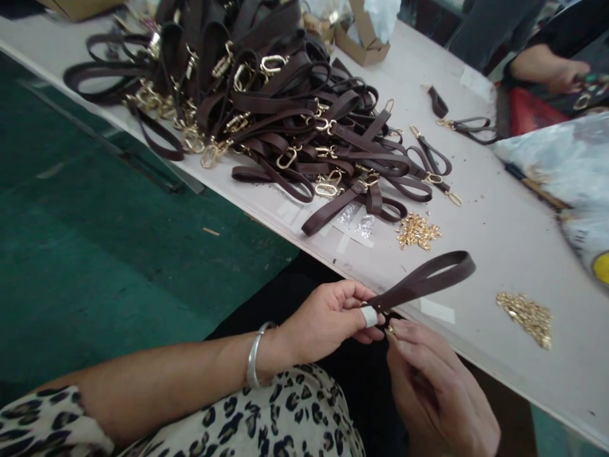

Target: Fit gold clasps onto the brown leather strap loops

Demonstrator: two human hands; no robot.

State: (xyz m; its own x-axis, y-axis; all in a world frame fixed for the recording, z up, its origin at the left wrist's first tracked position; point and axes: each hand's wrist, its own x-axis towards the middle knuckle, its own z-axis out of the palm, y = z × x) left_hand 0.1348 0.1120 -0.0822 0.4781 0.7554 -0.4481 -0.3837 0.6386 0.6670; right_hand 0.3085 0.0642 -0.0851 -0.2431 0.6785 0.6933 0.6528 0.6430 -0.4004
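At the near edge of the desk [504,247], your left hand [328,320] clamps the dark strap [409,292] by its end, so brace it firmly and hold the small gold piece [391,330], pinched in your right hand [440,374], square to it.

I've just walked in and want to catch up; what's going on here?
The person's left hand holds a looped brown strap beside the table. The right hand pinches what looks like a small golden piece near the strap's end. A heap of similar straps lies on the table, with two golden piles nearby.
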